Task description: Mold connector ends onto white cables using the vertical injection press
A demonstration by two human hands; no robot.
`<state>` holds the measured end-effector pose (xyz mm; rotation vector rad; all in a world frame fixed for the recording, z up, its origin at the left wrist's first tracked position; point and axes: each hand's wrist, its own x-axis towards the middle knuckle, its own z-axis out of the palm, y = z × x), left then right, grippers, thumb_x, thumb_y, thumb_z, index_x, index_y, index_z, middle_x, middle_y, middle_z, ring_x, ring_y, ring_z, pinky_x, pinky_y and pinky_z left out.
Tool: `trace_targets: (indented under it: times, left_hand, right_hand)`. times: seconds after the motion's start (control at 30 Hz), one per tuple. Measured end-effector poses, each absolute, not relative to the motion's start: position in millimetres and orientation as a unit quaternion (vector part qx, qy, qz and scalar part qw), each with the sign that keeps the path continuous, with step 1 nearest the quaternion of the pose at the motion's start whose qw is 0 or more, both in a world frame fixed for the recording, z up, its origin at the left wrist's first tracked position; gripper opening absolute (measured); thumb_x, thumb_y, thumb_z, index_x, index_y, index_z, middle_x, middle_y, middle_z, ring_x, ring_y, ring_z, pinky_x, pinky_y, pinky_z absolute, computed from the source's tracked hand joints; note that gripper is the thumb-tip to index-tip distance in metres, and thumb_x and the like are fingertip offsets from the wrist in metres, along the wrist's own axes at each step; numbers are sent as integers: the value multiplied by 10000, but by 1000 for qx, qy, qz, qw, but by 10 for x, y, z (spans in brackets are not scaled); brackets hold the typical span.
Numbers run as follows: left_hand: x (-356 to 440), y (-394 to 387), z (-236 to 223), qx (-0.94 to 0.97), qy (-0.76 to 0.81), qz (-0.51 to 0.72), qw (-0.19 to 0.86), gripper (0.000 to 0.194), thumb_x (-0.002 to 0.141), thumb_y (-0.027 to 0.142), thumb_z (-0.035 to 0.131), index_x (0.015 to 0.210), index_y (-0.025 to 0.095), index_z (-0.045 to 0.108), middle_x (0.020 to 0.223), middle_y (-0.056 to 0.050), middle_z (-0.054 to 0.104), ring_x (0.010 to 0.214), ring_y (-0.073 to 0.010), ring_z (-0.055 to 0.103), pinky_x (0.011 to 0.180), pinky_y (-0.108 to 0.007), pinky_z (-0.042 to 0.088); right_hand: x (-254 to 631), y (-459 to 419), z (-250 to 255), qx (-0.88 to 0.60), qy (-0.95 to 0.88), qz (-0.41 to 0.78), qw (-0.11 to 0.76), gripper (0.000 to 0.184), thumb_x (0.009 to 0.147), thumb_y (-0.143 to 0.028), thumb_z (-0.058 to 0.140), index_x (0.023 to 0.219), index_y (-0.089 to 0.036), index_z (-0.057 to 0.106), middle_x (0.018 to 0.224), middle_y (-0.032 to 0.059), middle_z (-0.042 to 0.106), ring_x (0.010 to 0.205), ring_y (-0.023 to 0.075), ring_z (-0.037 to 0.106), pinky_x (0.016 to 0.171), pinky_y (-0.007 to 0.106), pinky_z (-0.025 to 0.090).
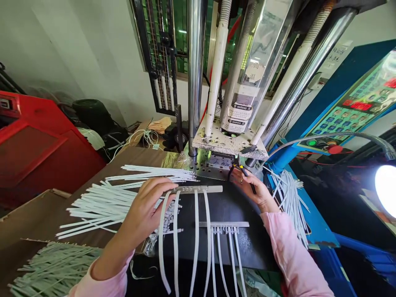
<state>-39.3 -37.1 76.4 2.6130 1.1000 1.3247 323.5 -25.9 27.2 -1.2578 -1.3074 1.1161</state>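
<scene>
Several white straps (196, 231) hang in the lower centre of the frame, their ends gripped by two slim bars and their tails draped over the near edge of the bench (260, 243), probably so they stay parallel and out of the way. The lower bar (225, 225) lies flat on the dark top; the upper bar (215, 189), at mid-frame, is held by the left hand (153, 202), whose grip pinches its left end between thumb and fingers, which seems to leave the row of ends exposed. A pile (95, 202) at left lies with its ends toward the work, likely for easy picking. At centre right, the right hand (255, 187) has its grip closed loosely round pliers (243, 168), handles apart and nose pointing away. Beyond, the press (229, 144) stands at top centre; two labels (239, 109) on its column read "WARNING", their smaller print illegible, beneath a tag (254, 72) with Chinese characters. On the panel (337, 113), upper right, the key markings are too small to read.
</scene>
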Motion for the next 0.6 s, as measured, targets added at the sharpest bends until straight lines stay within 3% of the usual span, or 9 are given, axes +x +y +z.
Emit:
trace_targets:
  times: [0.13,0.2,0.4,0.6]
  left_hand:
    - [-425,-349,738,838,344,423,5,186,974,186,516,1138,244,581,1052,-35,651,989,-191,631,899,-334,501]
    - [-422,-343,735,840,338,424,11,192,973,170,518,1143,239,571,1056,-37,647,990,-188,626,897,-331,499]
    - [-315,-326,721,843,321,431,29,196,962,145,543,1140,224,569,1061,-45,639,1001,-191,608,910,-336,487]
    - [-269,-300,711,845,316,431,31,214,963,128,548,1159,213,557,1086,-51,620,1022,-185,585,925,-334,466]
  right_hand:
    - [3163,-238,240,-645,-636,293,306,239,891,-292,449,990,-195,643,1013,85,704,896,222,675,789,349,513]
    - [3118,-167,240,-714,-634,188,230,184,872,-338,549,916,-199,662,1001,81,680,934,242,655,816,357,513]
    - [3071,383,336,-799,-587,18,129,268,862,-365,608,1028,-193,729,1207,186,602,1195,380,527,991,550,399]
    - [3078,825,419,-785,-617,-2,56,359,842,-298,616,1186,-245,708,1235,122,685,1226,360,544,1080,549,341]
